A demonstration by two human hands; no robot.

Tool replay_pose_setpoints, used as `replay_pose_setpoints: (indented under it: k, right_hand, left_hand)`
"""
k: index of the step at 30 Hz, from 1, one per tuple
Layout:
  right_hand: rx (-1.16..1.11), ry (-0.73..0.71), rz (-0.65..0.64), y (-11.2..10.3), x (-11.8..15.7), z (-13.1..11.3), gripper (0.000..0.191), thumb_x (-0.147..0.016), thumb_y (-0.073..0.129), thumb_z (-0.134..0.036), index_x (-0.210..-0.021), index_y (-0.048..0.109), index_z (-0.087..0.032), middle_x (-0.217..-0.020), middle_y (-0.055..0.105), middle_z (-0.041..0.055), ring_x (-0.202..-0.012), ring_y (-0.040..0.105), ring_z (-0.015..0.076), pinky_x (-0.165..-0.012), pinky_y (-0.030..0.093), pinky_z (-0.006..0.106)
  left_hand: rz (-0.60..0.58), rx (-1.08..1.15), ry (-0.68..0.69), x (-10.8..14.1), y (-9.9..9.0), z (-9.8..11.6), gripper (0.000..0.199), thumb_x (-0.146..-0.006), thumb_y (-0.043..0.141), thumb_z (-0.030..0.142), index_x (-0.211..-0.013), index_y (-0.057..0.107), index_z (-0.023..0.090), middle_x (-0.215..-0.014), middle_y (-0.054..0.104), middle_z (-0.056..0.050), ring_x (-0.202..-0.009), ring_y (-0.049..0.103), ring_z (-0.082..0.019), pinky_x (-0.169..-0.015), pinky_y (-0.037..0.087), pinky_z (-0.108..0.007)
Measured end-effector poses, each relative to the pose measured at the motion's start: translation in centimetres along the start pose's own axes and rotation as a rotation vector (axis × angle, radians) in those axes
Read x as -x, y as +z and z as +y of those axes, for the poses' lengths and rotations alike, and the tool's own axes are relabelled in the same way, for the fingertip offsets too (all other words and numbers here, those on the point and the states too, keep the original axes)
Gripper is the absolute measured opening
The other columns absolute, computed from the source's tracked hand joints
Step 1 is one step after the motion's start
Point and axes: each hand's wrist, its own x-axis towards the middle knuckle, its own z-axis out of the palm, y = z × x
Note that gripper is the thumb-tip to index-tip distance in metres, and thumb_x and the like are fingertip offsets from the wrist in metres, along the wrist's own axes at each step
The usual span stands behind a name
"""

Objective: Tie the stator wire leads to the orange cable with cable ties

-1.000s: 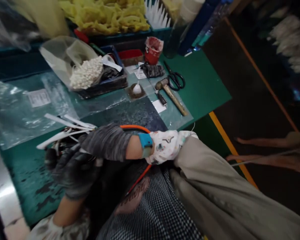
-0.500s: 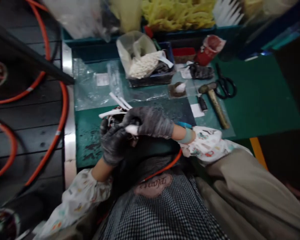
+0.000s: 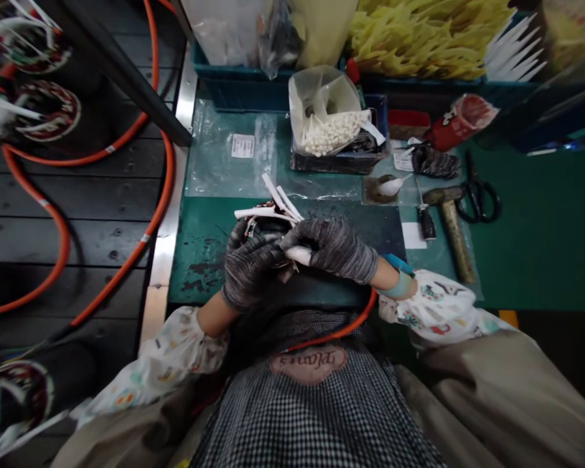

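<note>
My left hand (image 3: 251,268), in a dark grey knitted glove, is closed round the near left side of what looks like a motor's wound end (image 3: 268,229), with dark coils and thin wires. Several white sleeves (image 3: 281,198) stick up and out from its far side. My right hand (image 3: 338,250), gloved alike, presses in from the right with bent fingers. Under them a soft-looking white piece (image 3: 299,255) is pinched; its kind I cannot make out. Both hands hide much of the wound part. An orange cable (image 3: 344,330) runs below it across my apron.
A hammer (image 3: 452,237), scissors (image 3: 478,195) and a small screwdriver (image 3: 425,218) lie to the right on the green bench (image 3: 536,260). Behind stand a box (image 3: 338,162) with a bag of white pieces and a red cup (image 3: 461,123). Similar wound motors (image 3: 49,110) stand left.
The camera view has swung left, so bench and hands appear farther right and sharper. Both hands keep their hold on the wound part and white piece, with little visible finger movement.
</note>
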Motion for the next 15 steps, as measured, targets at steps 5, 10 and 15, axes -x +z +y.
replay_pose_setpoints:
  k: [5, 10, 15]
  right_hand:
    - [-0.02, 0.038, 0.077, -0.08, 0.11, 0.04, 0.009, -0.096, 0.074, -0.027, -0.102, 0.081, -0.026, -0.1, 0.084, 0.001, -0.092, 0.079, 0.0211, -0.088, 0.063, 0.035]
    - [-0.018, -0.013, 0.045, -0.13, -0.06, 0.16, 0.011, -0.095, 0.074, -0.028, -0.103, 0.081, -0.024, -0.1, 0.085, 0.0016, -0.091, 0.079, 0.0211, -0.086, 0.062, 0.036]
    - [-0.021, 0.054, 0.034, -0.31, -0.1, 0.05, 0.009, -0.095, 0.076, -0.028, -0.102, 0.082, -0.028, -0.1, 0.085, 0.0001, -0.092, 0.079, 0.0214, -0.087, 0.063, 0.035]
  left_hand:
    - [-0.076, -0.095, -0.008, 0.35, -0.07, -0.32, 0.01, -0.099, 0.073, 0.038, -0.105, 0.072, 0.03, -0.111, 0.084, 0.004, -0.109, 0.078, -0.02, -0.134, 0.035, -0.057]
    - [-0.069, -0.066, -0.016, 0.51, -0.08, -0.53, 0.016, -0.098, 0.075, 0.04, -0.111, 0.074, 0.03, -0.113, 0.083, 0.001, -0.109, 0.078, -0.023, -0.133, 0.037, -0.058]
    - [0.02, -0.003, 0.002, 0.33, 0.11, -0.46, 0.024, -0.094, 0.082, 0.031, -0.115, 0.072, 0.034, -0.115, 0.084, 0.006, -0.109, 0.079, -0.02, -0.136, 0.033, -0.051]
